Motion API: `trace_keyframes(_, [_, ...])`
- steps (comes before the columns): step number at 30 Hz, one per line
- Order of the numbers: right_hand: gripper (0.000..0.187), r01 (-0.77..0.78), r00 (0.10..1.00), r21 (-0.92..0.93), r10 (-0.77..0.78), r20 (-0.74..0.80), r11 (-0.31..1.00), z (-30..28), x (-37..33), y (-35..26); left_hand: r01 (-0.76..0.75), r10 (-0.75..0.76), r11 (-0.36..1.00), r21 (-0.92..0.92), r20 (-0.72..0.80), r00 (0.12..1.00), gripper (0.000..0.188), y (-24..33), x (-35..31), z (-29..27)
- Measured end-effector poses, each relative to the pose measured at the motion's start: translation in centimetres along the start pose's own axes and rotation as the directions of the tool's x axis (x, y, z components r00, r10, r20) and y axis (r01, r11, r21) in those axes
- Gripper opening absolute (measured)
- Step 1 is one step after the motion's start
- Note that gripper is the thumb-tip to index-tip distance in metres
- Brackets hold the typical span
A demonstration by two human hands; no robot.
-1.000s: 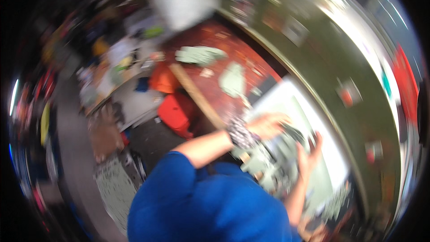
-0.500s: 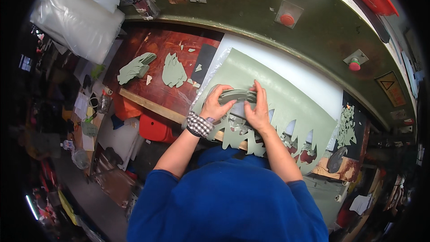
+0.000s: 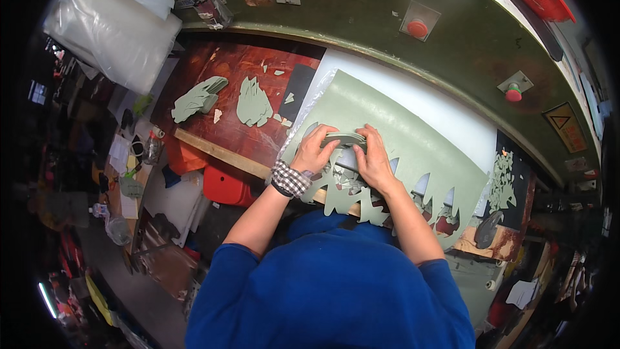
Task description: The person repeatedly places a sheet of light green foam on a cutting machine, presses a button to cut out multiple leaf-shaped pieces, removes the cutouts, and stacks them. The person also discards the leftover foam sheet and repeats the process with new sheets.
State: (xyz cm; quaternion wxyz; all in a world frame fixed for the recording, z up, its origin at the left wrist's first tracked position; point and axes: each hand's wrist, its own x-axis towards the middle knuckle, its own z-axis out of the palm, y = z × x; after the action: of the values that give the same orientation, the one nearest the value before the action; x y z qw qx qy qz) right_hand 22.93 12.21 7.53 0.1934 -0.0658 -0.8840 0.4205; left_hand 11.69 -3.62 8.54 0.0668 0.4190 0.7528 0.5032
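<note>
Both hands grip one stack of thin green pieces (image 3: pixel 345 136) between them, the left hand (image 3: pixel 315 149) curled round its left end and the right hand (image 3: pixel 372 160) round its right, thumbs on the near side and fingers behind. The stack is over the near part of a large green sheet (image 3: pixel 394 119), close to the sheet's jagged cut edge. Its long axis runs left to right, roughly across the person's body, and it bows in a shallow arch with the hump away from the person. Both ends are covered by the fingers, so I cannot tell which is the pointed one. It is a dull grey-green, with several layers showing as fine curved lines along the upper edge and a darker face beneath. Further left, two piles of jagged green pieces, one farther left (image 3: pixel 199 99) and one nearer (image 3: pixel 252 102), lie on the red-brown desk (image 3: pixel 240 140).
</note>
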Motion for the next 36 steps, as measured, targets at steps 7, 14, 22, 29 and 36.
trace_keyframes(7, [0.024, 0.062, 0.998, -0.011, -0.062, -0.016, 0.998, 0.1, 0.6, -0.6, 0.200, -0.198, 0.978, -0.064, 0.036, 0.980, 0.022, 0.8, 0.7, -0.8])
trace_keyframes(14, [0.018, -0.567, 0.808, 0.781, 0.364, 0.464, 0.261, -1.6, 0.8, -2.2, 0.407, -0.374, 0.818, -0.407, 0.162, 0.913, 0.025, 2.5, 0.6, -2.9])
trace_keyframes(22, [0.032, -0.568, 0.777, 0.764, 0.106, 0.620, -0.307, 1.1, -1.4, -2.5, 0.444, -0.343, 0.770, -0.458, 0.291, 0.893, 0.030, 2.1, -1.0, -5.3])
trace_keyframes(29, [0.026, -0.679, 0.722, 0.734, 0.192, 0.664, 0.017, 0.9, -1.3, -3.8, 0.489, -0.400, 0.748, -0.450, 0.282, 0.872, 0.029, 2.7, -2.7, -6.7])
trace_keyframes(36, [0.046, -0.307, 0.952, 0.113, 0.303, 0.055, 0.945, -0.2, 0.0, -7.7, 0.307, -0.327, 0.941, -0.139, -0.153, 0.933, 0.019, 6.1, -4.1, -7.1])
